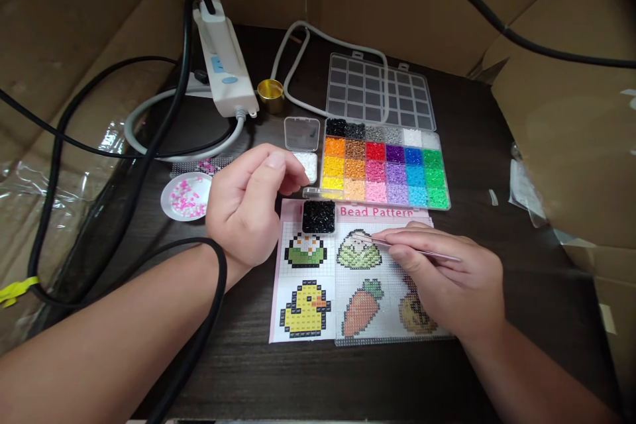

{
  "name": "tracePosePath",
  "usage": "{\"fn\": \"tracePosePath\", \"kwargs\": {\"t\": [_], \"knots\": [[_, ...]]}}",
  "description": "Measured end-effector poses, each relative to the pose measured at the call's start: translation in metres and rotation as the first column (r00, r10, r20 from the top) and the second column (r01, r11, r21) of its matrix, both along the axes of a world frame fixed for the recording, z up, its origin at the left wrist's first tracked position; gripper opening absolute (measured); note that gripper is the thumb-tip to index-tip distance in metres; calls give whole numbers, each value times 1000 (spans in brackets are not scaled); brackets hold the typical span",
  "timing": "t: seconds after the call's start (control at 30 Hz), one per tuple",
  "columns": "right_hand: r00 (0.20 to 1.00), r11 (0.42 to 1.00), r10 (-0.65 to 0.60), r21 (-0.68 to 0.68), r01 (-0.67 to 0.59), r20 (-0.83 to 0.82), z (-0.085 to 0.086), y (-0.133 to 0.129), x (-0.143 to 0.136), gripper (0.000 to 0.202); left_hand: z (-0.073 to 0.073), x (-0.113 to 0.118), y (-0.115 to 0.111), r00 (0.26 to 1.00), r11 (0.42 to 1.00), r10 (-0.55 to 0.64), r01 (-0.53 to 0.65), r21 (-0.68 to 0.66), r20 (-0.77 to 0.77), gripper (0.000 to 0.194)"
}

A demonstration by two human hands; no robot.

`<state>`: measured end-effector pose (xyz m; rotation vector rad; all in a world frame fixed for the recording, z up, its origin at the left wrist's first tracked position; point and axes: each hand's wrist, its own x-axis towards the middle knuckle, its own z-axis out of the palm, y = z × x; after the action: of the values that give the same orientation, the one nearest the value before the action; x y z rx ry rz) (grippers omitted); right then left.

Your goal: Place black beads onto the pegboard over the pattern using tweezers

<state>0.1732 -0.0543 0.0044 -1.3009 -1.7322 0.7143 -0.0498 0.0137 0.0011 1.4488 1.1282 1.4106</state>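
My right hand [447, 271] pinches slim tweezers [437, 254], their tips over the white-and-green figure at the top of a clear pegboard [387, 321]. The pegboard lies on a printed bead pattern sheet [276, 291]; a carrot and a round brown figure show through it. Whether the tips hold a bead is too small to tell. My left hand [248, 212] hovers left of the sheet with its fingers curled closed, their inside hidden. Beside its fingertips is a small box of white beads [309, 165]. An opened box of black beads [318, 217] rests on the sheet's top edge.
A compartment case of coloured beads [386, 172] lies behind the sheet, its lid [380, 89] folded back. At left are a white dish [171, 212] with pink and white beads, a power strip [226, 59] and a black cable [218, 271] crossing my left forearm. A gold cup [271, 96] stands behind.
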Motion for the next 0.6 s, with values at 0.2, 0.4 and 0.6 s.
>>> {"fn": "tracePosePath", "kwargs": {"t": [0.2, 0.4, 0.6], "knots": [[1000, 1000, 1, -18, -1, -1, 3, 1, -2, 23, 0, 0, 0, 1000, 1000, 8, -8, -5, -6, 31], [1000, 1000, -12, -9, 11, -10, 2, 2, -2, 22, 1, 0, 0, 1000, 1000, 17, -17, -15, -7, 31], [996, 998, -59, -20, 58, -64, 1, -1, 0, 22, 0, 0, 1, 1000, 1000, 19, -19, -8, 1, 30]]}}
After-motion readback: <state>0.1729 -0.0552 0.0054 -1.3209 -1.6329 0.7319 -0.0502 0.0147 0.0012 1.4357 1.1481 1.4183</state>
